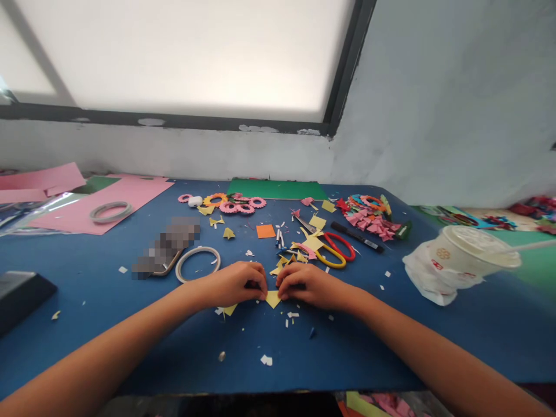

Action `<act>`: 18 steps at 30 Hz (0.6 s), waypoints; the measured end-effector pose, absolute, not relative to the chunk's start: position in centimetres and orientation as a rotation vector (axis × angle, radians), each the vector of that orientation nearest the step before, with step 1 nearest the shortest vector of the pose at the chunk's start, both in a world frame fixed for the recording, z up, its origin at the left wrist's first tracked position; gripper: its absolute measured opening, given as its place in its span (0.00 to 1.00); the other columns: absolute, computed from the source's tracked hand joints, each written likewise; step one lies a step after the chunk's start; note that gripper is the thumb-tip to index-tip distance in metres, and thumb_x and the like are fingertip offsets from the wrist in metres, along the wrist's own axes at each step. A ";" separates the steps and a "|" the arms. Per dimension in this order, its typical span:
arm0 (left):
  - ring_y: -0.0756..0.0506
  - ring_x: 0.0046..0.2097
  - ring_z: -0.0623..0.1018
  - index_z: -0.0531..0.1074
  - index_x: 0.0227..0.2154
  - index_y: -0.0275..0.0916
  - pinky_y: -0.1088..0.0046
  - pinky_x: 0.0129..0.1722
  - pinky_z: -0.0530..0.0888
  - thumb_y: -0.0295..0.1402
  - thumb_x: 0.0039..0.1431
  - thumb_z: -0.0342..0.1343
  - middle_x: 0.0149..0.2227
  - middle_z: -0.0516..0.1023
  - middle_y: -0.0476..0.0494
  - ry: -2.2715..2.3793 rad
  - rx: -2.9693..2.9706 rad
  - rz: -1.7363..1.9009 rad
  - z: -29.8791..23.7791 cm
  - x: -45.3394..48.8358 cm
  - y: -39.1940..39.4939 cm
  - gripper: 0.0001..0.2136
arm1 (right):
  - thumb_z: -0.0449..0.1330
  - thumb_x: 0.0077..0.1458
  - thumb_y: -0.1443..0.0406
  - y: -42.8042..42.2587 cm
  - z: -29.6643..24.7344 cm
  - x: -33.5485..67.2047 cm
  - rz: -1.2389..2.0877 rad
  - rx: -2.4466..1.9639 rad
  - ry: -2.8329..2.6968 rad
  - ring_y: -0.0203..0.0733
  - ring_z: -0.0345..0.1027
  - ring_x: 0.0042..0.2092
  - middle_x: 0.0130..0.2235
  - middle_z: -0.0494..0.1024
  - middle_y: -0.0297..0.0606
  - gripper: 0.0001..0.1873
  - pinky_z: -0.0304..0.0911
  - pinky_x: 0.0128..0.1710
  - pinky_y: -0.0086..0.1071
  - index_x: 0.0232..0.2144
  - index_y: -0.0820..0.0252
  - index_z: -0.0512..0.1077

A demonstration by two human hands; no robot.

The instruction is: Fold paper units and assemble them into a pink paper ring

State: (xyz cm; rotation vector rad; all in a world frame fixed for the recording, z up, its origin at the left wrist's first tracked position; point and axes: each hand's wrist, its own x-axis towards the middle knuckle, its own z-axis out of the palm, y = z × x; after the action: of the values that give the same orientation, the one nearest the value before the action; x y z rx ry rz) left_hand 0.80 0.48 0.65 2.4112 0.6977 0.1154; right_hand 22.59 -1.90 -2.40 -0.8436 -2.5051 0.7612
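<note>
Straight ahead of the bare left hand [244, 282] and bare right hand [313, 284], the way across the blue desk [369, 360] is blocked by a loose heap of folded yellow paper pieces [282, 262] and, behind it to the right, metal scissors with red and yellow loop handles [332, 266]. A slim black marker pen [356, 236] lies beyond these. Just past the left wrist sits a pale, flat tape ring [196, 250], low enough to reach over. On the right, a white lidded cup in a thin plastic bag [460, 255] stands tall; between it and the right hand runs a broad lane, dotted with small white paper scraps [388, 273].
</note>
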 end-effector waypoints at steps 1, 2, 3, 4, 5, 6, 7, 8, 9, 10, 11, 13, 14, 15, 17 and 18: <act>0.52 0.33 0.73 0.76 0.30 0.38 0.80 0.35 0.68 0.26 0.53 0.54 0.36 0.72 0.47 0.731 2.415 0.090 0.8 1.0 0.5 0.06 | 0.60 0.52 0.70 -1.8 -2.1 22.4 0.785 -0.874 -2.520 0.35 0.68 0.40 0.37 0.74 0.37 0.04 0.62 0.43 0.26 0.30 0.60 0.76; 0.52 0.32 0.73 0.76 0.29 0.38 0.80 0.33 0.67 0.26 0.52 0.54 0.35 0.73 0.47 0.766 2.415 0.061 0.8 1.2 0.5 0.06 | 0.61 0.50 0.70 -1.6 -1.7 22.2 0.806 -0.914 -2.535 0.34 0.68 0.39 0.37 0.74 0.36 0.04 0.62 0.42 0.25 0.30 0.60 0.76; 0.52 0.30 0.73 0.77 0.28 0.38 0.80 0.30 0.67 0.26 0.50 0.55 0.33 0.73 0.48 0.804 2.411 0.026 0.9 1.4 0.6 0.06 | 0.63 0.49 0.70 -1.4 -1.4 22.0 0.821 -0.965 -2.551 0.34 0.69 0.38 0.36 0.74 0.35 0.03 0.62 0.40 0.24 0.29 0.60 0.76; 0.52 0.29 0.73 0.77 0.28 0.38 0.81 0.28 0.67 0.26 0.49 0.55 0.31 0.74 0.48 0.843 2.401 -0.014 1.0 1.7 0.7 0.05 | 0.64 0.47 0.70 -1.2 -1.1 21.8 0.832 -1.030 -2.565 0.33 0.69 0.36 0.35 0.75 0.34 0.03 0.62 0.36 0.23 0.28 0.60 0.76; 0.51 0.28 0.73 0.77 0.27 0.38 0.81 0.26 0.66 0.27 0.47 0.56 0.29 0.74 0.49 0.884 2.390 -0.055 1.0 2.0 0.9 0.05 | 0.64 0.46 0.70 -1.0 -0.9 21.5 0.836 -1.106 -2.576 0.33 0.69 0.33 0.32 0.75 0.34 0.03 0.62 0.32 0.23 0.28 0.61 0.76; 0.51 0.27 0.73 0.76 0.28 0.38 0.81 0.24 0.65 0.27 0.46 0.57 0.27 0.75 0.49 0.926 2.379 -0.092 1.1 2.4 1.0 0.05 | 0.65 0.45 0.69 -0.9 -0.6 21.3 0.838 -1.187 -2.585 0.33 0.69 0.30 0.29 0.75 0.33 0.03 0.60 0.28 0.23 0.27 0.61 0.76; 0.50 0.26 0.73 0.76 0.28 0.37 0.81 0.23 0.65 0.27 0.44 0.58 0.25 0.75 0.50 0.967 2.372 -0.123 1.2 2.7 1.1 0.06 | 0.65 0.43 0.69 -0.8 -0.4 21.0 0.832 -1.267 -2.593 0.33 0.67 0.26 0.25 0.74 0.33 0.03 0.58 0.24 0.23 0.26 0.62 0.76; 0.49 0.26 0.74 0.76 0.28 0.37 0.81 0.22 0.64 0.27 0.42 0.59 0.25 0.75 0.50 1.005 2.369 -0.151 1.3 3.1 1.2 0.07 | 0.66 0.42 0.69 -0.8 -0.2 20.6 0.823 -1.338 -2.601 0.34 0.66 0.24 0.22 0.73 0.32 0.03 0.55 0.22 0.24 0.25 0.62 0.76; 0.49 0.27 0.74 0.76 0.28 0.38 0.80 0.22 0.64 0.26 0.40 0.60 0.24 0.76 0.50 1.035 2.369 -0.177 1.5 3.6 1.3 0.09 | 0.66 0.41 0.70 -0.8 0.1 20.3 0.808 -1.394 -2.611 0.35 0.66 0.23 0.20 0.73 0.32 0.03 0.54 0.21 0.24 0.24 0.63 0.76; 0.48 0.27 0.74 0.76 0.28 0.38 0.80 0.23 0.64 0.25 0.38 0.61 0.24 0.76 0.50 1.055 2.371 -0.201 1.8 4.0 1.3 0.09 | 0.65 0.40 0.72 -0.8 0.3 20.0 0.789 -1.434 -2.622 0.36 0.66 0.24 0.20 0.73 0.33 0.03 0.53 0.22 0.25 0.23 0.62 0.76; 0.48 0.27 0.74 0.76 0.26 0.38 0.79 0.23 0.65 0.24 0.36 0.61 0.23 0.76 0.50 1.068 2.372 -0.228 2.1 4.3 1.4 0.10 | 0.64 0.39 0.74 -0.9 0.6 19.7 0.771 -1.463 -2.634 0.37 0.67 0.25 0.20 0.74 0.33 0.05 0.53 0.22 0.25 0.22 0.62 0.76; 0.47 0.27 0.74 0.76 0.24 0.39 0.78 0.24 0.65 0.22 0.35 0.61 0.22 0.76 0.51 1.077 2.366 -0.279 2.5 4.9 1.4 0.09 | 0.62 0.37 0.78 -1.0 1.1 19.2 0.753 -1.501 -2.656 0.38 0.68 0.26 0.21 0.75 0.34 0.10 0.53 0.23 0.26 0.21 0.60 0.75; 0.47 0.26 0.74 0.76 0.23 0.39 0.78 0.24 0.65 0.22 0.35 0.61 0.21 0.76 0.51 1.080 2.359 -0.300 2.7 5.1 1.5 0.08 | 0.61 0.37 0.78 -0.9 1.3 19.0 0.757 -1.515 -2.665 0.38 0.68 0.25 0.21 0.75 0.34 0.11 0.53 0.22 0.25 0.21 0.59 0.75; 0.47 0.25 0.74 0.76 0.22 0.39 0.78 0.24 0.66 0.22 0.35 0.61 0.20 0.76 0.51 1.083 2.351 -0.317 2.8 5.2 1.6 0.08 | 0.62 0.36 0.78 -0.8 1.5 18.9 0.769 -1.527 -2.672 0.37 0.67 0.24 0.20 0.75 0.33 0.10 0.53 0.21 0.25 0.20 0.59 0.75; 0.47 0.23 0.73 0.77 0.21 0.39 0.78 0.22 0.65 0.24 0.36 0.61 0.19 0.75 0.51 1.088 2.332 -0.337 2.7 5.1 1.7 0.06 | 0.64 0.35 0.76 -0.6 1.7 18.8 0.814 -1.532 -2.682 0.36 0.66 0.22 0.19 0.74 0.32 0.09 0.52 0.20 0.25 0.20 0.59 0.75; 0.48 0.22 0.73 0.77 0.21 0.38 0.78 0.21 0.65 0.25 0.37 0.61 0.18 0.75 0.51 1.087 2.325 -0.336 2.6 4.9 1.8 0.05 | 0.65 0.34 0.75 -0.4 1.7 18.8 0.839 -1.524 -2.680 0.36 0.65 0.21 0.19 0.74 0.31 0.08 0.52 0.19 0.25 0.19 0.59 0.75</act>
State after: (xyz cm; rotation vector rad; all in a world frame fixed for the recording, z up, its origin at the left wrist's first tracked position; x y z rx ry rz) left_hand 4.93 1.78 2.62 2.3248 1.0872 -0.3358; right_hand 18.82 -0.41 1.72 -1.5240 -2.6802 0.8389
